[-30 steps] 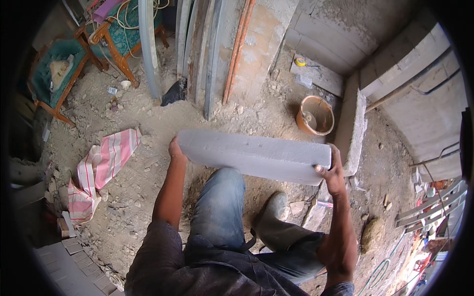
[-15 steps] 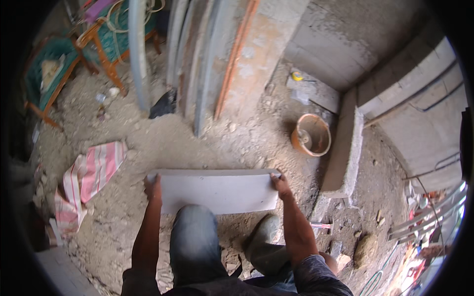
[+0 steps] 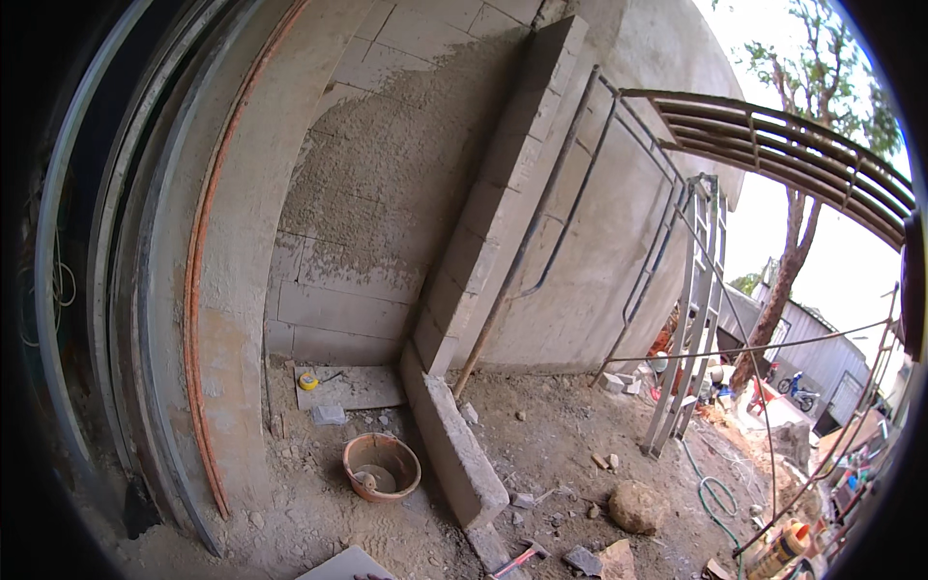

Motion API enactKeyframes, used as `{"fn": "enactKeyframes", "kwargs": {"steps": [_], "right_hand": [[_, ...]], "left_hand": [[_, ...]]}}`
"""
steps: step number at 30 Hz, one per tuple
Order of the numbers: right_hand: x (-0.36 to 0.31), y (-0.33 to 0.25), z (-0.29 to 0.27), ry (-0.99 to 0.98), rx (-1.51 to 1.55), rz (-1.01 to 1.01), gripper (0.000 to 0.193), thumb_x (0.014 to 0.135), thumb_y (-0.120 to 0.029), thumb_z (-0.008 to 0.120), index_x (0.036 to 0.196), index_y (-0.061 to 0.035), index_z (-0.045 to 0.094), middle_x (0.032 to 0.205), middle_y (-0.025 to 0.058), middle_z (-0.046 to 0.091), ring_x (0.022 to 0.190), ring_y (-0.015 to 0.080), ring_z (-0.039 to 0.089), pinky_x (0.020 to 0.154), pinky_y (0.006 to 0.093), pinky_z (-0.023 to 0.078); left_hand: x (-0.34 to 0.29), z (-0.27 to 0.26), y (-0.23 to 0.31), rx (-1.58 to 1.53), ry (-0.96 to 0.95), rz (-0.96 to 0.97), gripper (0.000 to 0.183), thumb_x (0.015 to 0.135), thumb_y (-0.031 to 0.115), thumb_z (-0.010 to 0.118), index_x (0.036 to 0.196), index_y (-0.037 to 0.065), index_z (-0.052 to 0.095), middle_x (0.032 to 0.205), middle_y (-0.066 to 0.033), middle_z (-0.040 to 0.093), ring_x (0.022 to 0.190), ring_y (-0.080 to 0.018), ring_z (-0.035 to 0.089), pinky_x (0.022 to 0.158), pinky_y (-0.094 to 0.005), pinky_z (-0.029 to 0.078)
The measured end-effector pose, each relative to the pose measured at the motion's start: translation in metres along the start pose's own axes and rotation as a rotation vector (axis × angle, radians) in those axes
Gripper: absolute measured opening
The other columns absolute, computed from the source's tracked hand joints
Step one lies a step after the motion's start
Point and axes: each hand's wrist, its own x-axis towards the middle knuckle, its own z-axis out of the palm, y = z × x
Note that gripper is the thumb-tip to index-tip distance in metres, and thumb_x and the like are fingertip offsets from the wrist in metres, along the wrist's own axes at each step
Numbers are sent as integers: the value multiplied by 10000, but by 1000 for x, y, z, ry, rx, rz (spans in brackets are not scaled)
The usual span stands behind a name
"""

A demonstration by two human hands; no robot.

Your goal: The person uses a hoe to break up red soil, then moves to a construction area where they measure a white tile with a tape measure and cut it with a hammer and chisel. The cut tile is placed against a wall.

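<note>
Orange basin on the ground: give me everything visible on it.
The orange basin is round and shallow, plastic by the look, its rim and inside caked with grey cement. It sits upright on the dirt ground, beside the low block wall. Inside it lie some grey residue and a small roundish lump that cannot be made out. Nothing touches it but the ground. No hands are near it.

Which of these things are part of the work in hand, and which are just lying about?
In hand: grey slab at the bottom edge; likely also the orange basin and yellow tape measure by the block wall.
Lying about: ladder, green hose, rock, hammer.
</note>
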Motion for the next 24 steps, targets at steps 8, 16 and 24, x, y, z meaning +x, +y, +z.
{"fn": "enactKeyframes", "kwargs": {"steps": [8, 16, 24], "right_hand": [[-134, -11, -75, -349, 332, -33, 841, 938, -568, 573, 1592, -170, 226, 1550, 252, 371, 1435, 428, 356, 1167, 521, 310], [-379, 56, -304, 258, 229, 449, 390, 953, -431, 618, 1076, -80, 734, 1065, 164, 734, 986, 343, 702, 847, 424, 546], [-500, 115, -133, 864, 635, 1204, 312, 938, -266, 574, 1053, -16, 722, 841, 152, 750, 821, 282, 727, 789, 405, 541]], "left_hand": [[-96, -29, 128, -623, 124, 1496, 823, 936, 604, 492, 1552, 82, 336, 1609, -220, 278, 1506, -428, 172, 1180, -664, 119], [-23, -102, 140, -439, -532, 1270, 617, 949, 400, 556, 1488, 117, 449, 1616, -145, 284, 1505, -369, 202, 1214, -576, 137], [115, -105, -188, 143, -1174, -73, 611, 1041, 393, 416, 1538, 54, 312, 1599, -197, 280, 1447, -406, 306, 1164, -481, 292]]}}
